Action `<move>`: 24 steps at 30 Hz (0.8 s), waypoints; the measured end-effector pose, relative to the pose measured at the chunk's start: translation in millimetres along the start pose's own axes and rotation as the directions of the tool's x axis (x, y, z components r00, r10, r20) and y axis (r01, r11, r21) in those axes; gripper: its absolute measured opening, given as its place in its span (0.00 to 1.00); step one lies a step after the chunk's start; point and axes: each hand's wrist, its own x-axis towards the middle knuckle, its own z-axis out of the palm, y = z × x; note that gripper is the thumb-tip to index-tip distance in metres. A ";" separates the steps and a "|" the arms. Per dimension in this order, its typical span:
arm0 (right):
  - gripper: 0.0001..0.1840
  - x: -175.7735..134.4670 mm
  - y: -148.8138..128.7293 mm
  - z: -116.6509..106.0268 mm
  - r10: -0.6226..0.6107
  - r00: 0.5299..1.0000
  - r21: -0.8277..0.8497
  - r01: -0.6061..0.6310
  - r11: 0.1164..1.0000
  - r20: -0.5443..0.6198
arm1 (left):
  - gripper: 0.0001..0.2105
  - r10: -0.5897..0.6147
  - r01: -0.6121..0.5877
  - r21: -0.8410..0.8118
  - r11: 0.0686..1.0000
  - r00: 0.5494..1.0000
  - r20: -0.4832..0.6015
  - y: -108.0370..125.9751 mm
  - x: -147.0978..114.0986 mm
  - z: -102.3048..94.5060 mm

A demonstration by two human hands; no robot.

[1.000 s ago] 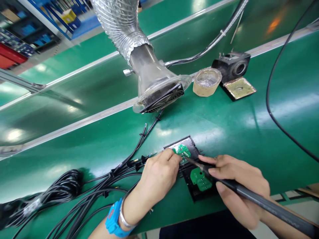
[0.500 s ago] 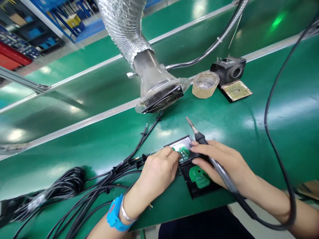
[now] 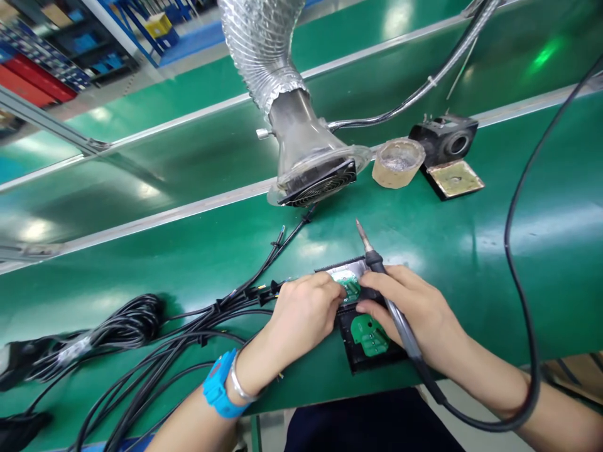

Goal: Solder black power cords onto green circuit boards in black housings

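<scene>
In the head view, my right hand (image 3: pixel 419 311) is closed around a soldering iron (image 3: pixel 400 326), its bare tip slanting up and away over the bench. The thumb and fingertips of that hand also reach the right side of a black housing (image 3: pixel 324 270) with a small green circuit board (image 3: pixel 349 285) inside. My left hand (image 3: pixel 304 311) is at the left of this board, fingers bent and pressed together at its edge; whatever they pinch is hidden. Just nearer to me lies a second black housing (image 3: pixel 357 363) holding another green circuit board (image 3: pixel 370 334), partly beneath my right hand.
A fume extractor hood (image 3: pixel 315 166) hangs beyond my hands. Behind to the right stand a round solder pot-like cup (image 3: pixel 398 164) and a soldering iron stand (image 3: pixel 447 141) with a sponge tray (image 3: pixel 456 179). Black cables (image 3: pixel 188 342) spread over the left of the green bench (image 3: pixel 471 251).
The camera view has shifted slightly, moving the background to the right. Both hands stay at the far housing, and the soldering iron remains in my right hand.
</scene>
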 end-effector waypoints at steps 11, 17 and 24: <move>0.25 3.6 19.0 -60.4 -0.024 0.998 0.137 0.032 0.990 -0.062 | 0.07 0.070 -0.070 0.123 0.990 0.998 0.001 2.6 -1.1 1.2; 0.15 10.0 21.7 -74.5 -0.005 1.000 0.241 0.012 0.970 -0.027 | 0.07 0.133 -0.133 0.185 0.974 0.991 0.014 3.1 -2.0 1.4; 0.11 26.5 35.5 -70.5 -0.060 0.992 0.429 0.007 0.903 0.111 | 0.06 0.021 -0.022 -0.055 0.998 1.000 -0.009 -4.9 -0.1 3.9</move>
